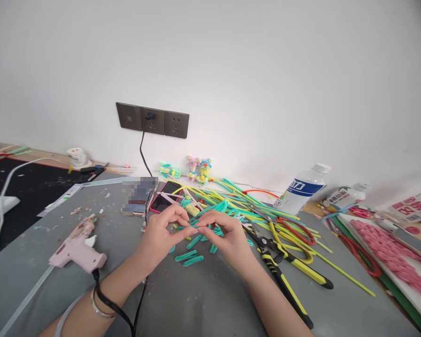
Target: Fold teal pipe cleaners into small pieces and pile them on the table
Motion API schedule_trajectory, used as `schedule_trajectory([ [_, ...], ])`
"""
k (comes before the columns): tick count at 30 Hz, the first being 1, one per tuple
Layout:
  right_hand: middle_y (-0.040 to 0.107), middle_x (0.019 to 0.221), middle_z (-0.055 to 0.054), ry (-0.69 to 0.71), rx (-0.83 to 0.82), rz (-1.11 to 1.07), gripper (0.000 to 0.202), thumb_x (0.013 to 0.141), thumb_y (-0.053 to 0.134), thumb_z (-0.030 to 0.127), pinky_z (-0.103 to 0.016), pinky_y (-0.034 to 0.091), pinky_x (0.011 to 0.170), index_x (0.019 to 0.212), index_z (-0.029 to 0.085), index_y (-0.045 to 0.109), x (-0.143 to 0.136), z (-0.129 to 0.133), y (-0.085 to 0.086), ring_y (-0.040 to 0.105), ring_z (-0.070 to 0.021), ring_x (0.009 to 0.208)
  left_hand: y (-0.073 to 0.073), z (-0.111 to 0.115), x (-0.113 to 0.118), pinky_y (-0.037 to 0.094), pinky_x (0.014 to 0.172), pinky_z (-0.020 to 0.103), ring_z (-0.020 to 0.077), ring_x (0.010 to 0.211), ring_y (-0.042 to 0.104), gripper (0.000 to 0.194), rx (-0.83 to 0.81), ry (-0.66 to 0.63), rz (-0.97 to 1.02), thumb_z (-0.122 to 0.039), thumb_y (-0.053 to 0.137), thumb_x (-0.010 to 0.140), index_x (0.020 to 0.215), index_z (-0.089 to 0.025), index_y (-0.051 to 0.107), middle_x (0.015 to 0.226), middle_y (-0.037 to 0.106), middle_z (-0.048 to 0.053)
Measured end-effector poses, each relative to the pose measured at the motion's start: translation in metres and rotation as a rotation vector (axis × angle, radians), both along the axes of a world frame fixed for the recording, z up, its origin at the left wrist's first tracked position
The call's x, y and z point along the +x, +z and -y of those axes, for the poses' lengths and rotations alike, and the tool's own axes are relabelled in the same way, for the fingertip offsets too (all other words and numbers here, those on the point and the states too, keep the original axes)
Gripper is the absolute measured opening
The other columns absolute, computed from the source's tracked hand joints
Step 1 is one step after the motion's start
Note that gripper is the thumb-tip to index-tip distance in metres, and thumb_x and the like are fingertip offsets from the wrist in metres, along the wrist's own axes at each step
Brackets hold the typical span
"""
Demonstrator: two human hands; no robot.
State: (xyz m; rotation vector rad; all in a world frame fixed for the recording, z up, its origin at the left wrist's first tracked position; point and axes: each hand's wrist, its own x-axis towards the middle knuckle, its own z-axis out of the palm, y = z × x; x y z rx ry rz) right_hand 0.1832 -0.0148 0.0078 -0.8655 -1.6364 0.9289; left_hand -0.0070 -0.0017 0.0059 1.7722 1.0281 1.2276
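Note:
My left hand and my right hand meet fingertip to fingertip above the middle of the grey table. Thumbs and forefingers are pinched together on both. Whatever lies between the fingertips is too small and covered to make out. Below and behind them are several short, folded teal pipe cleaner pieces, some partly hidden by my fingers. A small green and yellow pipe cleaner figure lies just beyond my hands. Yellow-and-black pliers rest open beside my right hand.
A pink glue gun with a black cord lies at left. Long yellow and teal pipe cleaners spread behind, with red-handled scissors on them. A phone, small figures and a bottle stand or lie toward the wall.

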Motion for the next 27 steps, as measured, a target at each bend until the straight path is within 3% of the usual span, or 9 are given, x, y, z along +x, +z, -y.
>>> schedule_trajectory([
  [7,0.066,0.078,-0.003,0.026,-0.024,0.136,0.014,0.093,0.063,0.026,-0.029,0.045,0.068,0.081,0.021,0.068,0.005,-0.001,0.004,0.059,-0.0182,0.075,-0.004,-0.003,0.001,0.05,0.063,0.021,0.0139,0.066,0.066,0.011,-0.062,-0.095,-0.054,-0.025,0.07,0.08,0.075,-0.02,0.062,0.07,0.068,-0.003],
  [11,0.068,0.085,-0.004,-0.037,-0.001,0.289,0.007,0.094,0.062,0.024,-0.03,0.048,0.071,0.096,0.021,0.068,0.01,-0.007,-0.002,0.062,-0.0192,0.078,-0.006,-0.01,-0.001,0.046,0.064,0.022,0.0143,0.067,0.066,0.009,0.006,-0.015,-0.187,-0.025,0.066,0.084,0.076,-0.02,0.067,0.07,0.071,-0.003],
  [13,0.069,0.092,-0.004,-0.089,0.033,0.425,0.018,0.091,0.064,0.019,-0.033,0.049,0.075,0.109,0.022,0.065,0.015,-0.01,-0.006,0.064,-0.0211,0.083,-0.008,-0.013,-0.003,0.045,0.063,0.022,0.0148,0.069,0.066,0.01,0.017,0.033,-0.238,-0.026,0.064,0.086,0.078,-0.021,0.069,0.074,0.074,-0.003],
  [19,0.069,0.095,-0.003,-0.002,0.09,0.798,0.014,0.082,0.077,0.014,-0.04,0.046,0.086,0.087,0.023,0.067,0.02,-0.014,-0.016,0.061,-0.0239,0.093,-0.011,-0.013,-0.001,0.048,0.063,0.022,0.0166,0.077,0.07,0.014,-0.021,0.012,-0.299,-0.028,0.06,0.089,0.09,-0.023,0.072,0.091,0.079,0.0],
  [22,0.066,0.092,-0.003,-0.006,0.102,0.869,0.014,0.08,0.08,0.015,-0.04,0.044,0.085,0.085,0.024,0.07,0.016,-0.012,-0.022,0.058,-0.0239,0.091,-0.009,-0.011,0.001,0.049,0.062,0.022,0.0167,0.079,0.071,0.014,-0.032,-0.005,-0.29,-0.028,0.058,0.088,0.094,-0.022,0.07,0.093,0.079,0.001],
  [27,0.063,0.087,-0.002,-0.006,0.093,0.872,0.018,0.082,0.067,0.003,-0.039,0.042,0.084,0.079,0.021,0.063,0.01,-0.007,-0.018,0.054,-0.0225,0.088,-0.01,-0.013,0.001,0.047,0.059,0.022,0.0159,0.07,0.068,0.009,-0.038,-0.002,-0.301,-0.028,0.059,0.087,0.09,-0.023,0.066,0.085,0.077,0.0],
])
